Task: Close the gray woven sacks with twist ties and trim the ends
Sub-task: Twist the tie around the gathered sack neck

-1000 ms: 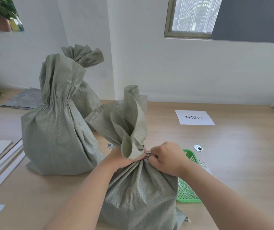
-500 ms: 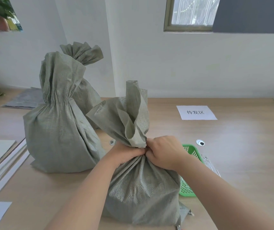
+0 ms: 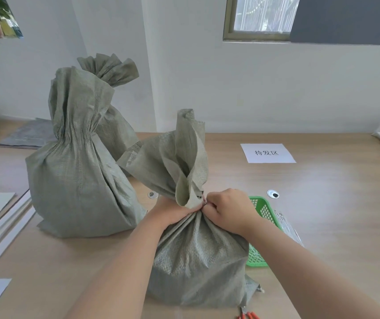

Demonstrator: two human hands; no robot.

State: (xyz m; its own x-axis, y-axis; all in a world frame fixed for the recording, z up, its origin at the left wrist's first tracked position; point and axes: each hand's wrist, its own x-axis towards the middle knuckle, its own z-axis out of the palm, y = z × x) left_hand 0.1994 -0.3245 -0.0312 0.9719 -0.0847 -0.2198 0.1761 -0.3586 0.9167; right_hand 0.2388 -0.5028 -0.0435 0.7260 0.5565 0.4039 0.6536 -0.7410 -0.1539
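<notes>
With my left hand [image 3: 172, 210] gripping the gray woven sack [image 3: 195, 261] neck, my right hand [image 3: 228, 210] pinches the twist tie [image 3: 204, 201]: wind tightly.

Both bare forearms reach in from bottom, meet in middle. Left hand [image 3: 172, 211] wraps round bunched neck of gray woven sack [image 3: 198, 261], fingers hidden behind cloth. Right hand [image 3: 228, 210] knuckles up, fingers curled tight, tips pinching at same neck. Hands touch.
</notes>
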